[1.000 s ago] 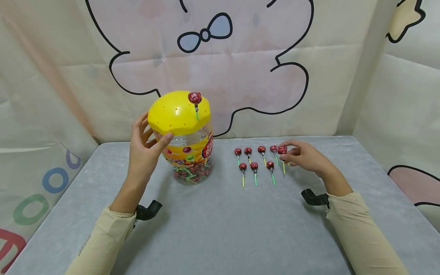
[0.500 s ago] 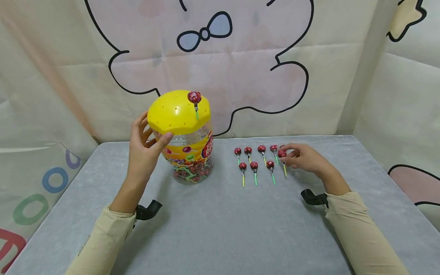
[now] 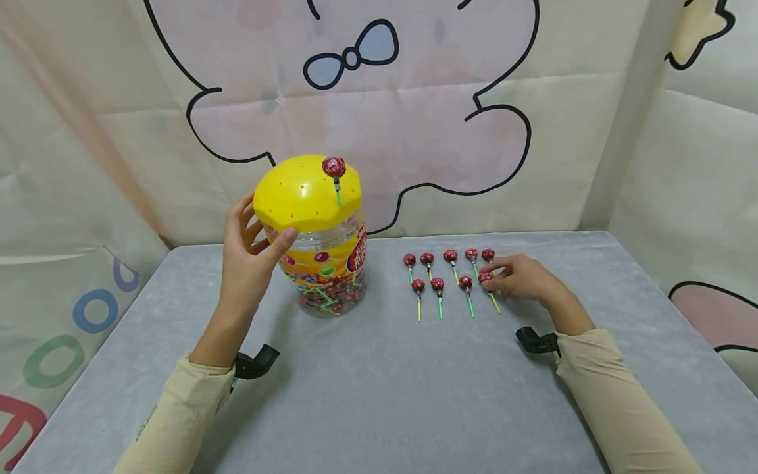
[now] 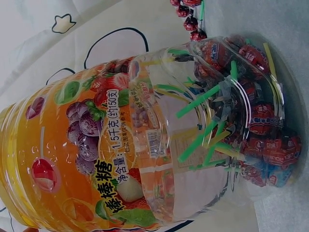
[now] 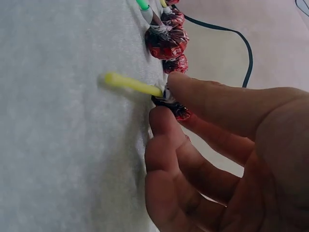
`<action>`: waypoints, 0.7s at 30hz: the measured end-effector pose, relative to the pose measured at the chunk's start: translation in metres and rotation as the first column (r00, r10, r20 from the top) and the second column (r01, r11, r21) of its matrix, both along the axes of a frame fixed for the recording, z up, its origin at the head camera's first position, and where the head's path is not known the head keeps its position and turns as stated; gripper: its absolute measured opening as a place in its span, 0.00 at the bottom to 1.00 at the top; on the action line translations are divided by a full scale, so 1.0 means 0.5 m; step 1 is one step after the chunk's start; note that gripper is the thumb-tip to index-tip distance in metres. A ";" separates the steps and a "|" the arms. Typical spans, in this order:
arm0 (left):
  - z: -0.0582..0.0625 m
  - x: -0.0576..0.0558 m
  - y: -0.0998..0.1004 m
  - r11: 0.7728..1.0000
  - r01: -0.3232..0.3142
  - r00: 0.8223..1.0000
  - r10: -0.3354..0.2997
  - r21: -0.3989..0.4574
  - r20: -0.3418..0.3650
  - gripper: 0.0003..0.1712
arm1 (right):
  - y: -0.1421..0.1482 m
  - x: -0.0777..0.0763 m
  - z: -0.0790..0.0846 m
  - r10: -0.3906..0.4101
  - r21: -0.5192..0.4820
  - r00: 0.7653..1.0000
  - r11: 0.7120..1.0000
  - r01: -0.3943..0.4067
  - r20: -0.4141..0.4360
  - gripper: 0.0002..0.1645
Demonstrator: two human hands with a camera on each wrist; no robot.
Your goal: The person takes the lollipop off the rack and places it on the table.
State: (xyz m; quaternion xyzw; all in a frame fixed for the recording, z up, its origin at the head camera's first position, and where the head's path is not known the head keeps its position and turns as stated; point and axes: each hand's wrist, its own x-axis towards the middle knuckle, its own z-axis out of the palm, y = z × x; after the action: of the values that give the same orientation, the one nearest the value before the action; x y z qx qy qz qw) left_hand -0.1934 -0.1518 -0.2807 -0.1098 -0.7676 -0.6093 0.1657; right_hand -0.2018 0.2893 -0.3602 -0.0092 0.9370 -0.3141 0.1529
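Observation:
My left hand (image 3: 249, 263) grips a clear candy jar (image 3: 322, 263) near its yellow lid (image 3: 290, 197), thumb in front and fingers round the far left side. Lollipops (image 4: 263, 116) in red wrappers with green and yellow sticks lie in the jar's bottom, as the left wrist view shows. One lollipop (image 3: 334, 168) stands up from the lid. My right hand (image 3: 524, 280) pinches a lollipop (image 5: 133, 85) with a yellow stick between thumb and fingertips, low over the table at the right end of the front row. The fingers partly hide its red head.
Two rows of red lollipops lie on the grey cloth-covered table (image 3: 379, 395), sticks towards me. The back row ends at the right with a lollipop (image 3: 488, 254) just beyond my right fingertips; nearest in the front row is a green-stick lollipop (image 3: 466, 283). A printed curtain (image 3: 414, 145) stands behind.
My right hand has come towards me with the yellow-stick lollipop, from the back row's right end to the front row's. The back row's last lollipop now shows. My left hand stays on the jar.

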 end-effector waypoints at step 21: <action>-0.002 -0.002 0.000 1.000 -0.012 1.000 0.012 -0.011 0.006 0.44 | 0.004 0.001 0.001 -0.016 0.003 0.998 1.000 0.016 0.055 0.25</action>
State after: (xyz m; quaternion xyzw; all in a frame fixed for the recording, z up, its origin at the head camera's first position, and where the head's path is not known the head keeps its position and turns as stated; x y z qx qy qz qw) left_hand -0.1944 -0.1519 -0.2816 -0.1042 -0.7722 -0.6043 0.1666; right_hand -0.2013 0.2915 -0.3600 0.0073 0.9328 -0.3143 0.1763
